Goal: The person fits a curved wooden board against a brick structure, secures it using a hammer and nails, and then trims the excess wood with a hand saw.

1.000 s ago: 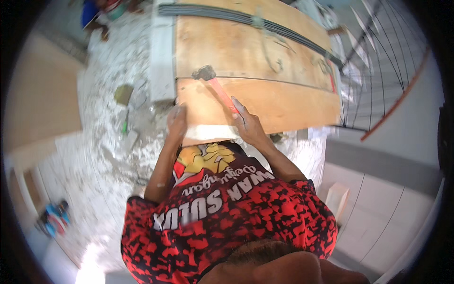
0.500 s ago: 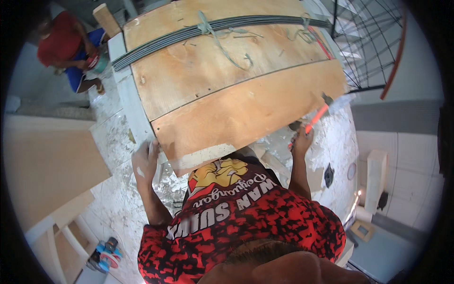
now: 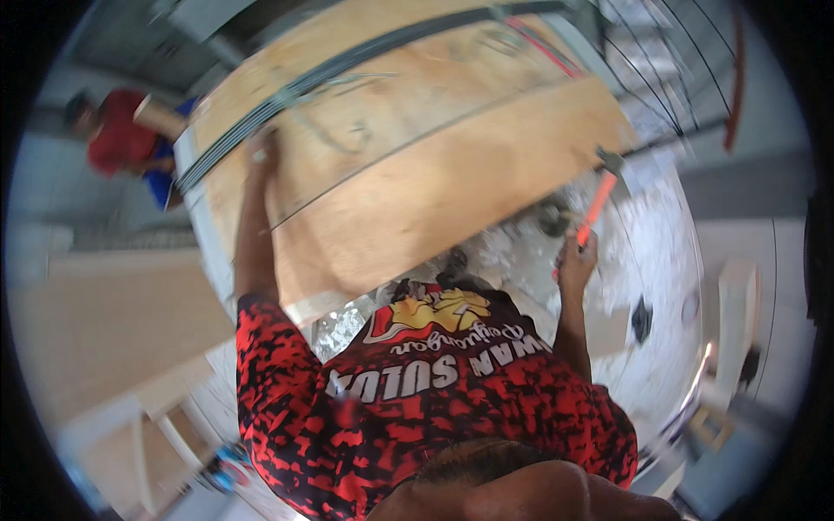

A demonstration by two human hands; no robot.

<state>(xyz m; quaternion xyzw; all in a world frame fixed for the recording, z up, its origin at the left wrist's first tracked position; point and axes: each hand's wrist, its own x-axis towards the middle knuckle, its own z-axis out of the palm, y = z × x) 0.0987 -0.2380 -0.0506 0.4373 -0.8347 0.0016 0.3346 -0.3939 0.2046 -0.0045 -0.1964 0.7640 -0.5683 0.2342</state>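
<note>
My left hand (image 3: pixel 264 146), blurred by motion, reaches over the pale plywood boards (image 3: pixel 417 200) beside a bundle of long grey strips (image 3: pixel 224 149) with green ties (image 3: pixel 287 97). Whether its fingers hold anything is unclear. My right hand (image 3: pixel 577 260) grips the orange handle of a hammer (image 3: pixel 608 169), its dark head raised at the panel's right edge. A red, narrow item (image 3: pixel 543 48) lies along the boards' upper right.
A co-worker in a red shirt (image 3: pixel 122 135) is at the upper left. Plywood pieces (image 3: pixel 122 304) stand at left, a black metal grille (image 3: pixel 660 78) at upper right, a wooden piece (image 3: pixel 730 321) at right. Debris and dark objects (image 3: pixel 552 221) lie below the panel.
My left hand has moved from the panel's near left corner up to the grey bundle. The hammer, earlier over the panel's middle, has swung right with my right hand. The view has shifted.
</note>
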